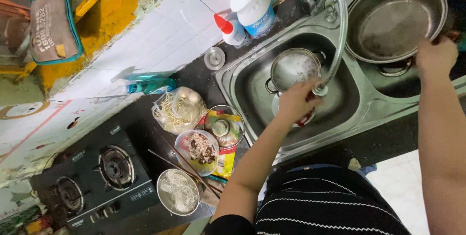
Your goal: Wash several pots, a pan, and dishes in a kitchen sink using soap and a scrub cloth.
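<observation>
**potwatcher:** Since the sink [252, 77] is a double one, the split makes sense to me: the left hand [296, 101] is over the near basin, closed around the nozzle end of the bendy metal faucet hose [341, 26], probably to aim it. Something red and white peeks out under that hand, can't tell what. The small steel pot [294, 67] sits in that basin at about 12 o'clock from the hand, inside looks wet or foamy.

**noodle_fan:** And the right hand [437, 55]?

**potwatcher:** Clamped on the rim of the big steel pan [394, 17], at the pan's 4 o'clock, holding it tilted over the second basin. I'd guess that's to keep it steady. Pan looks empty, just dull residue.

**noodle_fan:** What about the food stuff?

**potwatcher:** All parked on the dark surface [150, 133] at 9 o'clock from the sink, away from splashes I reckon. Steel bowl of pale noodles [178, 192] nearest the gas stove [97, 176], glass bowl of chopped brownish bits [199, 150] with chopsticks [187, 167] lying across it, and a plastic bag of sprouts [177, 109]. White dish soap bottle [252, 4] stands behind the sink by the wall.
</observation>
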